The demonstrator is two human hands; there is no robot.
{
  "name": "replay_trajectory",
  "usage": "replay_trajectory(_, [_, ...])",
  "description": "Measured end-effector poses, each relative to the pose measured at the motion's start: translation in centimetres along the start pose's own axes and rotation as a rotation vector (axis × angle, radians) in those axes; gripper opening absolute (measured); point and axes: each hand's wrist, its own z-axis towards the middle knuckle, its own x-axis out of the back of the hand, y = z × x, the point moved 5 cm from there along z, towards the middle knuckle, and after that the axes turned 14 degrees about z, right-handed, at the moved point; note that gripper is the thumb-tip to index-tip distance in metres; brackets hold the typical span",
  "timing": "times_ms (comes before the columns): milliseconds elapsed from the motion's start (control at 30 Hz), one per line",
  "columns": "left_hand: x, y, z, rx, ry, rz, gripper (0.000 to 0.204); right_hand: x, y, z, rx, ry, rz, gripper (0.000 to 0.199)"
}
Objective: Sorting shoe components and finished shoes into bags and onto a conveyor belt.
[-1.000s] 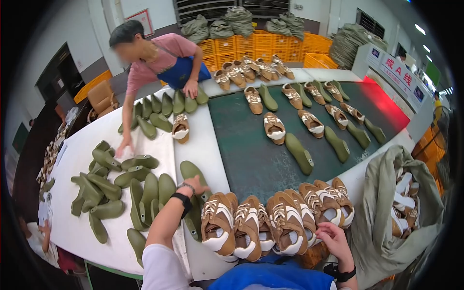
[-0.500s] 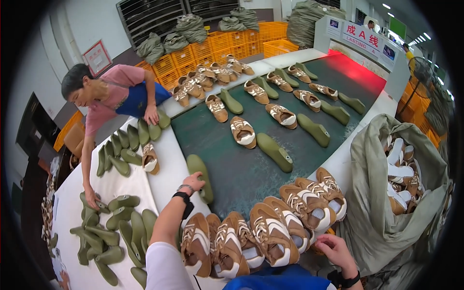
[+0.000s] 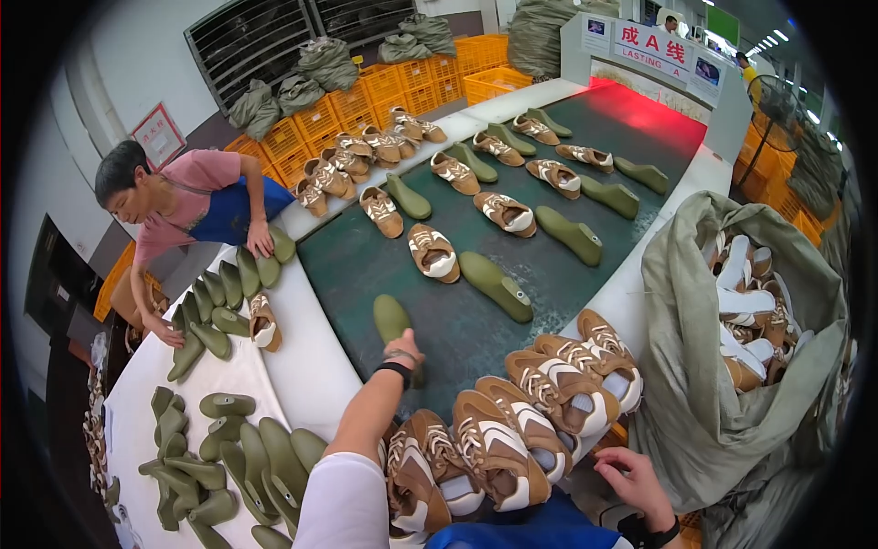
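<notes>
My left hand (image 3: 403, 346) is closed round the heel end of a green shoe last (image 3: 391, 316) over the near left part of the dark conveyor belt (image 3: 343, 252). Its fingers are partly hidden by the wrist and the last. A row of brown and white sneakers (image 3: 498, 448) stands close in front of me, along the belt's near edge. Beside the right end of that row, low down, is my right hand (image 3: 636, 480), its fingers loosely bent and apart with nothing in them. Pairs of a sneaker (image 3: 433, 252) and a last (image 3: 497, 286) lie farther along the belt.
Across on the left, a co-worker (image 3: 197, 197) handles lasts at a white table (image 3: 247, 371) strewn with more lasts (image 3: 197, 457). An open grey-green sack (image 3: 677, 366) of shoes stands at right. More sneakers (image 3: 338, 165) line the far ledge, before orange crates (image 3: 315, 119).
My left hand has carried the last rightward from the belt's left edge onto the belt. The whole view has shifted a little. The co-worker's reaching hand has moved to another last.
</notes>
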Motion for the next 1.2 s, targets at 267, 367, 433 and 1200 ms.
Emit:
replay_trajectory(267, [-1.0, -0.1, -1.4, -0.030, -0.026, -0.290, 0.050, 0.4, 1.2, -1.7, -0.024, 0.038, 0.032, 0.020])
replay_trajectory(367, [-1.8, 0.2, -1.6, -0.043, -0.061, -0.423, 0.056, -0.4, 0.7, -1.1, -0.015, -0.002, 0.030, 0.020])
replay_trajectory(433, [-1.5, 0.2, -2.0, -0.111, -0.126, -0.508, 0.061, -1.2, 0.0, -0.9, 0.059, -0.066, -0.029, 0.020])
replay_trajectory(1200, [-10.1, -15.4, -36.8, 0.431, 0.298, -0.745, 0.062, -7.3, -4.6, -0.7, 0.323, -0.520, -0.186, 0.020])
